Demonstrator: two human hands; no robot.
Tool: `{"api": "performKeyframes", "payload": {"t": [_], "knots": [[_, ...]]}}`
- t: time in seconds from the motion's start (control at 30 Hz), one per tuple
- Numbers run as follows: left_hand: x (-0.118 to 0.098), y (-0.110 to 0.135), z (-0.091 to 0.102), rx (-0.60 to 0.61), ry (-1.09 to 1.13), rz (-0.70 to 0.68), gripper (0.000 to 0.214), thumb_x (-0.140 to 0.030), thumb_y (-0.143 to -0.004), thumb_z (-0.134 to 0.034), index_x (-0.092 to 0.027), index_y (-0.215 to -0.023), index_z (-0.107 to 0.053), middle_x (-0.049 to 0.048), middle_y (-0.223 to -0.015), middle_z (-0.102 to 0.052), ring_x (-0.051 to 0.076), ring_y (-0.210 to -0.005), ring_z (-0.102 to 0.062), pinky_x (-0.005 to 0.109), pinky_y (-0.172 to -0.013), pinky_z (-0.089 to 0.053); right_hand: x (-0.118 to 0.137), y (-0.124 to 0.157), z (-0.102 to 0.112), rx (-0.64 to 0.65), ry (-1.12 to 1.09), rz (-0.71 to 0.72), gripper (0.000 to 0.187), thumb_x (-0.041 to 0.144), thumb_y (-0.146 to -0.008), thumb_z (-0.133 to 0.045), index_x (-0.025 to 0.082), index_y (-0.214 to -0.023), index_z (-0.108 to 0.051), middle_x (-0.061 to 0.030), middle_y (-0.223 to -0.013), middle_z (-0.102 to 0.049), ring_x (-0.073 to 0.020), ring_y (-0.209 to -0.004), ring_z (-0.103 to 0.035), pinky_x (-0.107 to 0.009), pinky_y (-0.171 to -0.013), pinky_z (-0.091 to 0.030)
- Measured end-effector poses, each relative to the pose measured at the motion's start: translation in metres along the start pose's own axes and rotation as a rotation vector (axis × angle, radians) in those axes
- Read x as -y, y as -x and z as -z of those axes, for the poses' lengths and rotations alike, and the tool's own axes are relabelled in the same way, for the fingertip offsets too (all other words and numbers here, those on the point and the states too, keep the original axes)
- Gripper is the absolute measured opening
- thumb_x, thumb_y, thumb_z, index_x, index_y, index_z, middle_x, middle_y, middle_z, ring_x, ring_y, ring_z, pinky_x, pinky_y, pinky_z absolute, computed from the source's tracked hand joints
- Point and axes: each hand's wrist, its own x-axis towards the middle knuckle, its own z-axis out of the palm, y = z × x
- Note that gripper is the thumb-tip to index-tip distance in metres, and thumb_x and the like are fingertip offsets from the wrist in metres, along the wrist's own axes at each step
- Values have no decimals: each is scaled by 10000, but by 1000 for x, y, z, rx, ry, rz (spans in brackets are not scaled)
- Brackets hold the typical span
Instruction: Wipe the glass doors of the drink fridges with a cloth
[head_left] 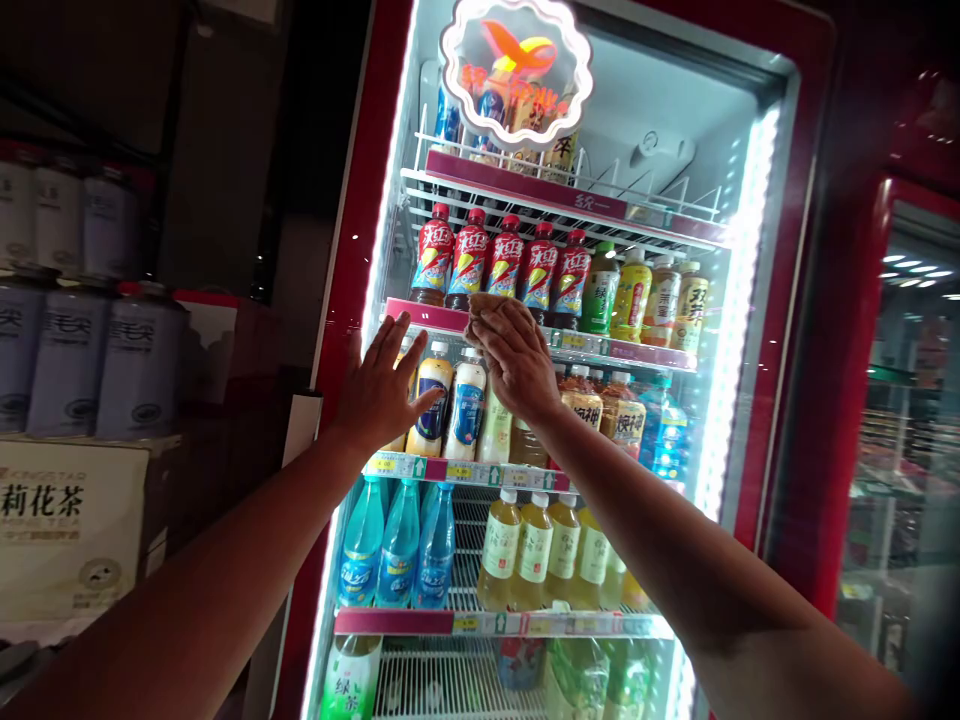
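**So, both hands up on the drinks fridge**

Left hand point(379, 390) lies flat against the glass front of the fridge point(796, 300), grip wide open, fingers spread, holding nothing. Right hand point(517, 360) is just beside it, grip closed over a brownish cloth point(487, 302) pressed to the glass at the second shelf's edge. Behind the glass, red-label bottles point(469, 258) fill that shelf. Lower down are blue bottles point(397, 545) and yellow tea bottles point(536, 545).
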Motion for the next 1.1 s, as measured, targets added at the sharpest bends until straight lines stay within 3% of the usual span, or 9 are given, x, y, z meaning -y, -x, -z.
{"api": "performKeyframes", "payload": {"t": [0.13, 0.23, 0.4, 0.5, 0.67, 0.83, 0.93, 1.0, 1.1], "knots": [[4, 4, -2, -30, 20, -15, 756, -512, -956, -588, -190, -1595, -346, 177, -1710, -260, 340, -1595, -238, 649, -1279, -191, 10, -9, -4, -42, 5, -83, 432, 275, -1067, -424, 370, -1460, -577, 47, -1543, -578, -269, -1562, -365, -535, -1328, -309], [5, 6, -1, -34, 36, -17, 758, -510, -974, -541, -170, -1610, -311, 182, -1701, -285, 342, -1589, -257, 639, -1277, -214, 23, -12, -8, 40, -14, -6, 446, 272, -1065, -446, 408, -1478, -542, 73, -1547, -574, -241, -1569, -356, -515, -1342, -289], [7, 8, 2, -29, 36, -32, 767, -518, -985, -502, -112, -1604, -303, 203, -1689, -306, 352, -1577, -283, 619, -1275, -242, 31, -25, -14, 19, 4, -35, 389, 278, -1070, -443, 355, -1412, -612, 52, -1541, -585, -241, -1553, -388, -482, -1334, -307], [8, 8, 2, -42, 40, -34, 746, -512, -990, -489, -92, -1586, -328, 216, -1679, -322, 363, -1565, -308, 620, -1270, -258, 39, -28, -21, -20, 16, -79, 399, 247, -1055, -454, 330, -1408, -618, 41, -1543, -584, -262, -1556, -379, -506, -1329, -299], [8, 8, 9, -19, 30, -41, 683, -426, -956, -561, -38, -1504, -430, 260, -1635, -378, 394, -1531, -351, 577, -1261, -306, 50, -34, -25, 70, -11, 33, 424, 235, -1051, -454, 364, -1431, -588, 74, -1541, -582, -217, -1558, -372, -484, -1341, -267], [5, 7, 19, -6, 10, -23, 620, -367, -954, -551, -45, -1478, -470, 261, -1567, -455, 388, -1480, -410, 549, -1238, -350, 52, -55, -35, 0, -19, -49, 449, 260, -1054, -441, 386, -1471, -551, 64, -1539, -579, -243, -1572, -343, -525, -1336, -251], [4, 11, 25, 31, -25, -10, 624, -353, -944, -550, -45, -1482, -476, 258, -1566, -463, 408, -1446, -442, 583, -1201, -383, 61, -53, -41, 26, -26, -32, 439, 256, -1050, -452, 381, -1455, -568, 74, -1572, -545, -243, -1592, -295, -534, -1336, -225], [3, 14, 29, 56, -44, -29, 620, -334, -937, -540, -42, -1481, -478, 269, -1577, -452, 421, -1440, -451, 630, -1200, -363, 68, -48, -42, 69, -30, 13, 426, 278, -1052, -464, 380, -1452, -571, 82, -1595, -522, -233, -1592, -288, -530, -1341, -201], [3, 19, 34, 85, -78, -85, 614, -301, -927, -526, -15, -1469, -484, 296, -1572, -446, 435, -1453, -446, 684, -1257, -224, 73, -49, -44, 93, -14, 10, 430, 274, -1053, -463, 396, -1453, -565, 87, -1603, -513, -227, -1584, -304, -550, -1342, -155]]}}
